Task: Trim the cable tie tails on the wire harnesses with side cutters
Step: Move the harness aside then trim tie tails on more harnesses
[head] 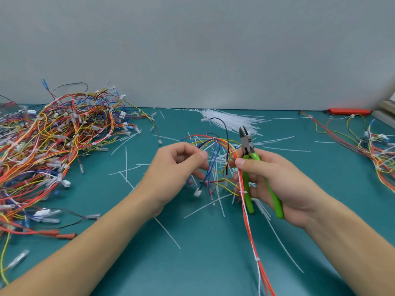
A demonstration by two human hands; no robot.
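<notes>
I am between cuts, I judge: sorting one wire harness [215, 150] to find a tie tail that still needs trimming. My right hand [275, 184] wraps the green handles of the side cutters [248, 150], with the blades pointing up and away and slightly parted; its thumb also pins the harness's red-and-white trunk against the handles. My left hand [177, 165] is curled, with thumb and forefinger pinching the loose blue and yellow branch wires to spread them. The harness hangs between both hands above the tabletop [192, 263], its trunk running down toward me.

On that trunk I count two white ties, one at the handles and one lower down [256, 259], both looking cut short. Next I need to pick out an untrimmed tail, tilt the blades down to it and cut close to the tie head without nicking a wire.

Cut-off tails [126, 167] litter the tabletop, too many to count. Farther off lie two heaps of harnesses: a big one at left [55, 142], a smaller one at right [376, 150]. Beyond sits one bundle of fresh ties [230, 119] and one orange tool [348, 111].
</notes>
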